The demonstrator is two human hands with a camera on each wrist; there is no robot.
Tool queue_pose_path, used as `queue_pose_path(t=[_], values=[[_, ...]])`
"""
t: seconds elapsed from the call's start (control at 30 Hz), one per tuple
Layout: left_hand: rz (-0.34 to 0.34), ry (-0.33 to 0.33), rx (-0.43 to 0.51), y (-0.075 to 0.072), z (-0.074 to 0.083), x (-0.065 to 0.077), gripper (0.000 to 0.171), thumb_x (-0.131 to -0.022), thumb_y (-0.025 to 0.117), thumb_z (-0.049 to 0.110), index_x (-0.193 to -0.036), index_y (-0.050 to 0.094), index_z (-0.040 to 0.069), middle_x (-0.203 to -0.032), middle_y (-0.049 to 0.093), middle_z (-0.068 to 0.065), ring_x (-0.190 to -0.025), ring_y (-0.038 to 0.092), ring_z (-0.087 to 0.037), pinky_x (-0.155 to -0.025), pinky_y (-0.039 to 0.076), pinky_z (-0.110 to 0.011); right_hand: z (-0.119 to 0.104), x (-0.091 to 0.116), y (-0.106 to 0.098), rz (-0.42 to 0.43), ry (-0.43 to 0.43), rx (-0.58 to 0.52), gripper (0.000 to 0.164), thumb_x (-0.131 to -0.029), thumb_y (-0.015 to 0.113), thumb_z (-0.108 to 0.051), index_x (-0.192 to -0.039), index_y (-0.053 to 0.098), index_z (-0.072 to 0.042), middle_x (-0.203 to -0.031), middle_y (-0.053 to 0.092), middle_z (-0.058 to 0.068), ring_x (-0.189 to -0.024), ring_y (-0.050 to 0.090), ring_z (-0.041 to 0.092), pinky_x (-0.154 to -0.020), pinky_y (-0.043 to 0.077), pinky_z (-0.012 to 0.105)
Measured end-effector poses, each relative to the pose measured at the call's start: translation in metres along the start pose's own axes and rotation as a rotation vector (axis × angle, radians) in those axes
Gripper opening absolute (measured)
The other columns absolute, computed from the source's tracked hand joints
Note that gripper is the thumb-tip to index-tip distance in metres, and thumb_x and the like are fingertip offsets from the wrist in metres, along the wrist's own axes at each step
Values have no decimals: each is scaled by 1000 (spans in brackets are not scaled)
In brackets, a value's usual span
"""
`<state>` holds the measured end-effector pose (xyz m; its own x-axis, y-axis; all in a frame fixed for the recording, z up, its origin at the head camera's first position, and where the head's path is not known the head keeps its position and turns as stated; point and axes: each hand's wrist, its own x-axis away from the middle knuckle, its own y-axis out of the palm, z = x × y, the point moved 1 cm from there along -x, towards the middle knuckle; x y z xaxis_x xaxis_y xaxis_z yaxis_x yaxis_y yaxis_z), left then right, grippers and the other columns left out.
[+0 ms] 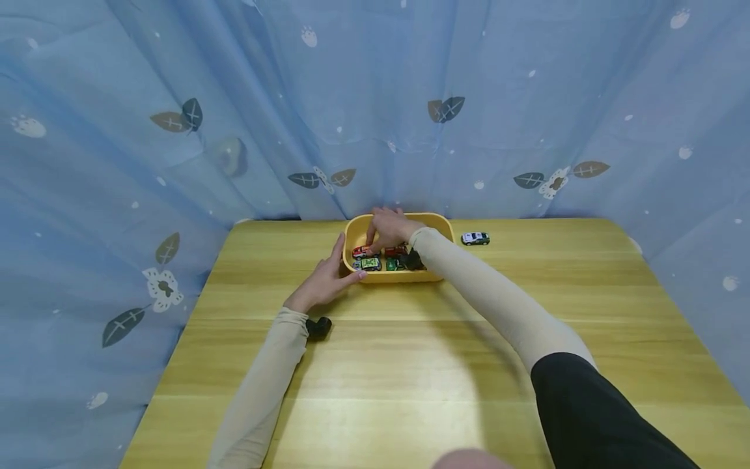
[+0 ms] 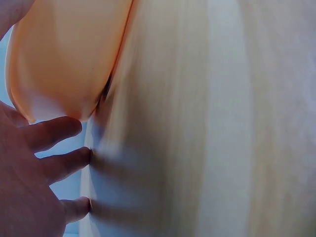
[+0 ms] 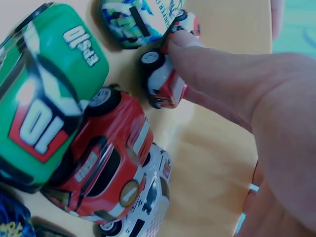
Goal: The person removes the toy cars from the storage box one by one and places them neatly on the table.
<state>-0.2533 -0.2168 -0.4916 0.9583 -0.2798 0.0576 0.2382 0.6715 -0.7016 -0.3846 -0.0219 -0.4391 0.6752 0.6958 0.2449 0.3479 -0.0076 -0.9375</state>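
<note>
A yellow plastic bin point(image 1: 404, 277) with several toy cars in it stands at the far edge of the table. Reaching inside, my right hand point(image 1: 391, 227) pinches a red-and-white toy car point(image 3: 165, 81) between thumb and fingers at the bin's left part. Beside that car lies a green-and-white patterned toy car point(image 3: 136, 22). A green toy car point(image 3: 54, 89) marked 10, a red toy car point(image 3: 111, 163) and a white toy car point(image 3: 153, 197) are close by. My left hand point(image 1: 322, 281) rests against the bin's left end, fingers straight and spread, thumb at the front rim.
On the table just right of the bin sits a white-and-dark toy car point(image 1: 475, 238). A blue patterned curtain point(image 1: 375, 130) hangs directly behind the wooden table point(image 1: 387, 365). Black wrist cameras are strapped at both wrists.
</note>
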Motion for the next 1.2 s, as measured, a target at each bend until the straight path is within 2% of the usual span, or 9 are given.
queue_pose_path(t=[0.13,0.27,0.43,0.57,0.73,0.9,1.0,1.2], values=[[0,-2,-2,2,-1,1,112,-100,62,65,-170,-17,28,-172,30,-23,-156,33,-47,-130,19,-63,3,1,2,4,-40,0,25,-99,77,-43,-117,84,-27,-146,54,10,-134,45,33,-117,29,63],[7,3,-5,2,1,0,112,-101,61,65,-170,-16,25,-174,26,-21,-158,31,-45,-131,11,-63,7,1,-1,2,-66,-8,30,-104,70,-42,-125,80,-23,-150,52,12,-140,43,35,-118,29,64],[8,2,-8,4,1,0,114,-99,61,68,-171,-15,24,-173,26,-23,-156,32,-49,-130,17,-65,10,6,-11,16,-91,-56,35,-106,66,-39,-132,76,-17,-166,43,16,-153,35,40,-124,22,72],[2,-4,-10,4,1,2,114,-98,60,71,-169,-18,28,-174,23,-24,-157,30,-50,-129,18,-65,10,13,-22,38,-124,-68,36,-109,62,-36,-134,74,-12,-167,41,19,-155,34,41,-126,21,69],[-1,1,-10,2,1,2,113,-99,59,71,-169,-20,29,-174,22,-23,-157,29,-49,-129,17,-66,10,24,-36,60,-159,-75,38,-111,59,-33,-138,69,-8,-155,56,16,-147,46,37,-127,31,57],[7,-15,-12,2,0,2,114,-97,60,73,-169,-18,31,-174,24,-24,-155,29,-52,-127,23,-67,14,37,-47,108,-213,-100,33,-110,61,-26,-133,70,-5,-132,73,13,-124,66,31,-113,49,46],[13,-21,-9,2,-1,1,116,-96,60,75,-170,-17,30,-174,23,-23,-156,28,-52,-127,23,-68,19,48,-54,149,-236,-96,27,-109,62,-23,-126,73,-4,-121,76,13,-113,70,31,-105,53,45],[10,-16,0,3,0,1,116,-96,60,74,-170,-17,28,-176,20,-20,-156,28,-50,-128,19,-66,39,74,-67,224,-242,-58,21,-108,63,-15,-119,73,1,-113,75,17,-106,70,34,-99,55,50]])
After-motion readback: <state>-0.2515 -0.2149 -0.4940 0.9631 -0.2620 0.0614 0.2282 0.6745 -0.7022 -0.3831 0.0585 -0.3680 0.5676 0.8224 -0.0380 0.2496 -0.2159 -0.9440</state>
